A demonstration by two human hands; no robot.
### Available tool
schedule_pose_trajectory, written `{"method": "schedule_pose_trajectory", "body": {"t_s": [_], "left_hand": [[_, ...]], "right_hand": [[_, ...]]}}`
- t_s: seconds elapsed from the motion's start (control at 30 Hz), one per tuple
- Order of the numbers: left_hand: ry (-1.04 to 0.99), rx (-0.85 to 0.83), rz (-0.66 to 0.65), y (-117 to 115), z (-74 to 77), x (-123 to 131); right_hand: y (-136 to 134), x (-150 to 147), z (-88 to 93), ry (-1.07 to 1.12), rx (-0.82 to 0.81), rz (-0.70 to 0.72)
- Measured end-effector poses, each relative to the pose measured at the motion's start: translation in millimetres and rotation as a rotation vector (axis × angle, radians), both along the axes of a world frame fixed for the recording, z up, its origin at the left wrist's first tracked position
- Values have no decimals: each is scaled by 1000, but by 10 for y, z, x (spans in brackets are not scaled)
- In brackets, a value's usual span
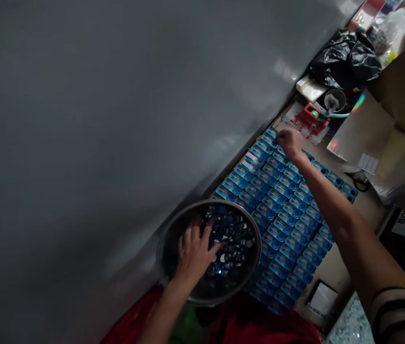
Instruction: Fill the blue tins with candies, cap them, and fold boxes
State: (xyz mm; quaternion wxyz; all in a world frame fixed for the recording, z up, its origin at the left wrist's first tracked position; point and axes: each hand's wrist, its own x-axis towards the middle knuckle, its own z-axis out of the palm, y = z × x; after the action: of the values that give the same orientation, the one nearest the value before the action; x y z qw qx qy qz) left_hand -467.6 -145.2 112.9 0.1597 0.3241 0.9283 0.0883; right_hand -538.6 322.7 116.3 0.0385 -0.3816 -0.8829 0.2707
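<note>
My left hand (pixel 195 251) reaches into a round metal bowl (pixel 209 301) with its fingers spread. Inside the bowl lie many small round pieces (pixel 229 246), some blue and some shiny silver. At the far end of the laid-out rows, my right hand (pixel 290 142) is closed in a pinch just over the blue cards (pixel 277 197). Whatever sits between those fingertips is too small and dark to make out. Each card is blue with a printed label, and many carry a round blue spot at one end.
A grey wall (pixel 98 119) runs along the left of the table. Beyond the cards are a red tape dispenser (pixel 311 114), a cup (pixel 334 101) and a black plastic bag (pixel 347 59). Shiny sheets (pixel 370 138) and scissors (pixel 361 181) lie to the right.
</note>
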Motion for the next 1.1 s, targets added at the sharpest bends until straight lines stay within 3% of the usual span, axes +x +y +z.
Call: {"method": "schedule_pose_trajectory", "body": {"t_s": [0.13,0.23,0.3,0.4,0.5,0.6,0.67,0.77,0.87,0.97,1.1], "left_hand": [[-30,-274,-91,138,-213,84],[-114,-227,-48,288,-221,16],[-171,-106,95,311,-159,-63],[-374,185,458,339,65,-201],[-791,439,791,513,429,-336],[-1155,707,852,867,763,-474],[-1335,825,811,1159,865,-575],[-1546,806,765,1599,806,-707],[-1579,767,749,1969,602,-792],[-1751,694,718,2208,400,-871],[-2014,630,621,2342,237,-984]], "right_hand": [[160,-215,-101,-258,140,220],[142,-334,-136,-390,140,287],[168,-389,-159,-452,145,300],[273,-425,-187,-494,110,295],[319,-397,-176,-476,61,256],[167,-260,-103,-398,80,189],[-43,-72,-16,-247,57,155],[-426,339,141,86,-194,193],[-740,740,238,318,-470,335],[-855,988,218,474,-358,485],[-761,1139,101,491,-104,585]]}}
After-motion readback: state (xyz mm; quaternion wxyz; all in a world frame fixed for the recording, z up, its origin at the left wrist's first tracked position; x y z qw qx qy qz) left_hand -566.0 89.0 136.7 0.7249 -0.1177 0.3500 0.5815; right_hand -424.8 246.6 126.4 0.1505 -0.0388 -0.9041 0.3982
